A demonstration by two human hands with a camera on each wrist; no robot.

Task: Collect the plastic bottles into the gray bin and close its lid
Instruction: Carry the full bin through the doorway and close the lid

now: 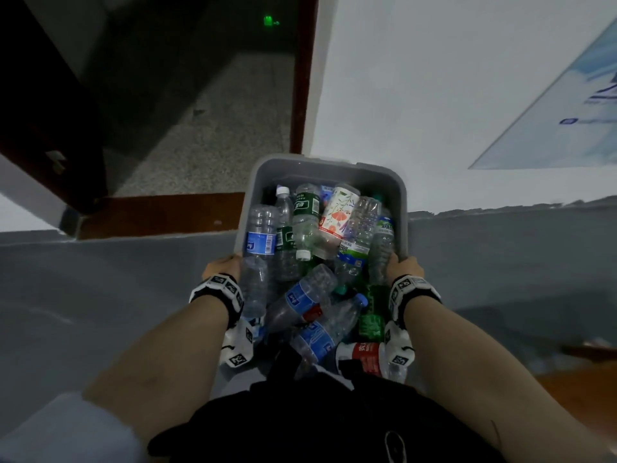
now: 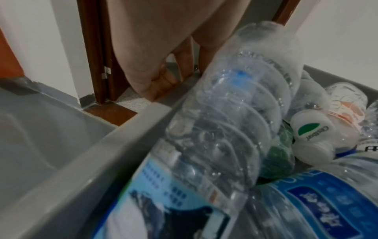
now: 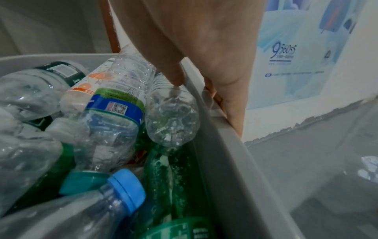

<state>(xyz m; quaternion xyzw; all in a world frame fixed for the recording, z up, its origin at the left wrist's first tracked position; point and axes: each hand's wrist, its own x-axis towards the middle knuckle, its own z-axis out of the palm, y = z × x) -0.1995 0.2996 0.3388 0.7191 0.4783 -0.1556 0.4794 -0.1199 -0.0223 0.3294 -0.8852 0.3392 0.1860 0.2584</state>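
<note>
The gray bin (image 1: 329, 168) was lidless and heaped with crumpled plastic bottles (image 1: 310, 248), mostly clear, some green, with white, blue and teal caps. It was held up in front of the person, facing a white wall (image 1: 434, 78). The left hand (image 1: 222, 266) had its grip curled round the bin's left rim, and the right hand (image 1: 404, 266) gripped the right rim, thumb inside against a clear bottle (image 3: 171, 116), fingers under the lip. Below lay a gray floor (image 1: 100, 295); to the left, a dark red-brown door frame (image 1: 302, 78) opened onto speckled flooring. A pale blue poster (image 3: 290, 53) on the wall read "95605" or something like it. One white cap (image 2: 310, 127) read "C'estbon"; a blue label carried Chinese characters too blurred to read.
</note>
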